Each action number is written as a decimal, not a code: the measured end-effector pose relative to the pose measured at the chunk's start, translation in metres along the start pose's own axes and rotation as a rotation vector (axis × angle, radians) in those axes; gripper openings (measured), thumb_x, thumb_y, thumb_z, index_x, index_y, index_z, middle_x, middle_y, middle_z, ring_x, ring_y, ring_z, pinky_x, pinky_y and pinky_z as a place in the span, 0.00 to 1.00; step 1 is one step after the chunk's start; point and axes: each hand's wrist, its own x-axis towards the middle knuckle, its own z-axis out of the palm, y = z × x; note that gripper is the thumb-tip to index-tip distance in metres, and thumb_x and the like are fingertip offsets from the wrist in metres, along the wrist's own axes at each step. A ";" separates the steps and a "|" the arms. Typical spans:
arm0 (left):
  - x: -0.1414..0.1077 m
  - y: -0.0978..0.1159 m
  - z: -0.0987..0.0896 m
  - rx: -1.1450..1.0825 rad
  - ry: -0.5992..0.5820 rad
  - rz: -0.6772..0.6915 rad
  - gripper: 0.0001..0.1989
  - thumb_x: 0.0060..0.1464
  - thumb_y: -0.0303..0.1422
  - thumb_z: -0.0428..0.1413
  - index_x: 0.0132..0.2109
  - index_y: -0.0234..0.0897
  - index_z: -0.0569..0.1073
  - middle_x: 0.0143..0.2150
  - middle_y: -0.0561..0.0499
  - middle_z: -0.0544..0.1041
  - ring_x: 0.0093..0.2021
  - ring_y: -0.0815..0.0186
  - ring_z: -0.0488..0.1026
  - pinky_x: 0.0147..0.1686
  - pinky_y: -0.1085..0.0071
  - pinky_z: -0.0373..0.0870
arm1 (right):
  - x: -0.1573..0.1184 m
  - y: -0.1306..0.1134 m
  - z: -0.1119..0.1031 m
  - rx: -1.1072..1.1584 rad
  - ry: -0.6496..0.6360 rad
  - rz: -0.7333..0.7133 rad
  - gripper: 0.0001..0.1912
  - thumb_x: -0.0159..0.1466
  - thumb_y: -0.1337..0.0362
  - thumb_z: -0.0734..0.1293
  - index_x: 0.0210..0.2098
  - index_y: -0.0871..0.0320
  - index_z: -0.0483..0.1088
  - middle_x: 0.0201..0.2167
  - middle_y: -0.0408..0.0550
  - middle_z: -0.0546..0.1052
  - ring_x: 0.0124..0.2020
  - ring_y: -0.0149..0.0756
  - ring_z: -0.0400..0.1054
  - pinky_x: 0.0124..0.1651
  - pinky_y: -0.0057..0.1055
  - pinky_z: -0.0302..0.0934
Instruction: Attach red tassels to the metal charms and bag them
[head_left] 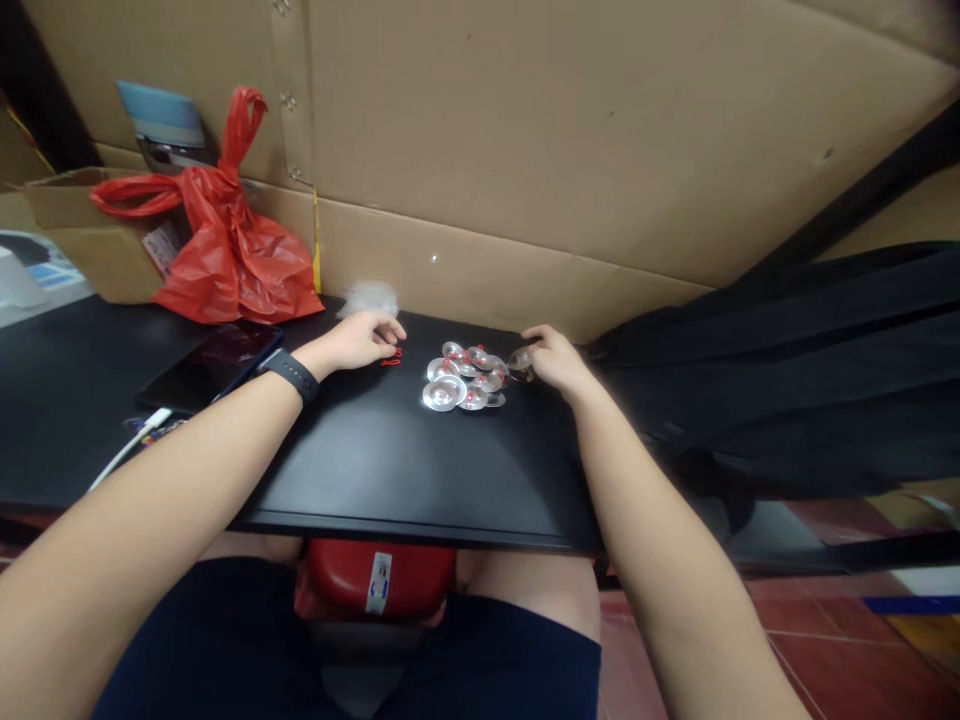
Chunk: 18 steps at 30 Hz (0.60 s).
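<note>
The right hand [556,358] has its fingers at a round, shiny silver metal disc [520,358] (whether they pinch it, I cannot tell), just right of a pile of silver metal discs with red bits [466,378]. The left hand [361,340], loosely curled, its grasp likewise unclear, is beside a thin red cord [392,357] on the black tabletop [345,450].
</note>
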 end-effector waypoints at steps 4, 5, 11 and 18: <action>-0.003 0.008 -0.004 0.102 -0.114 0.015 0.17 0.47 0.35 0.67 0.45 0.35 0.79 0.42 0.45 0.83 0.41 0.63 0.79 0.44 0.67 0.76 | 0.002 0.004 0.003 -0.100 -0.111 0.038 0.17 0.60 0.70 0.63 0.47 0.61 0.74 0.38 0.54 0.81 0.34 0.41 0.74 0.41 0.34 0.67; -0.003 0.010 -0.006 0.133 -0.140 0.023 0.18 0.46 0.35 0.68 0.46 0.35 0.80 0.43 0.46 0.83 0.41 0.63 0.79 0.44 0.68 0.75 | 0.002 0.005 0.003 -0.145 -0.119 0.025 0.15 0.61 0.70 0.63 0.45 0.61 0.75 0.39 0.54 0.81 0.35 0.40 0.74 0.41 0.33 0.66; -0.004 0.016 -0.009 0.197 -0.177 0.044 0.11 0.52 0.29 0.63 0.44 0.33 0.81 0.41 0.48 0.84 0.40 0.67 0.79 0.44 0.73 0.73 | -0.004 0.002 -0.002 -0.421 -0.110 -0.037 0.12 0.62 0.70 0.64 0.42 0.58 0.78 0.39 0.52 0.81 0.38 0.40 0.74 0.44 0.31 0.64; -0.007 0.021 -0.007 0.210 -0.100 0.059 0.08 0.52 0.24 0.62 0.40 0.33 0.82 0.37 0.47 0.84 0.36 0.67 0.79 0.40 0.72 0.74 | -0.024 -0.037 0.001 -0.039 -0.090 -0.461 0.10 0.64 0.63 0.65 0.39 0.58 0.78 0.40 0.52 0.80 0.37 0.40 0.73 0.44 0.36 0.67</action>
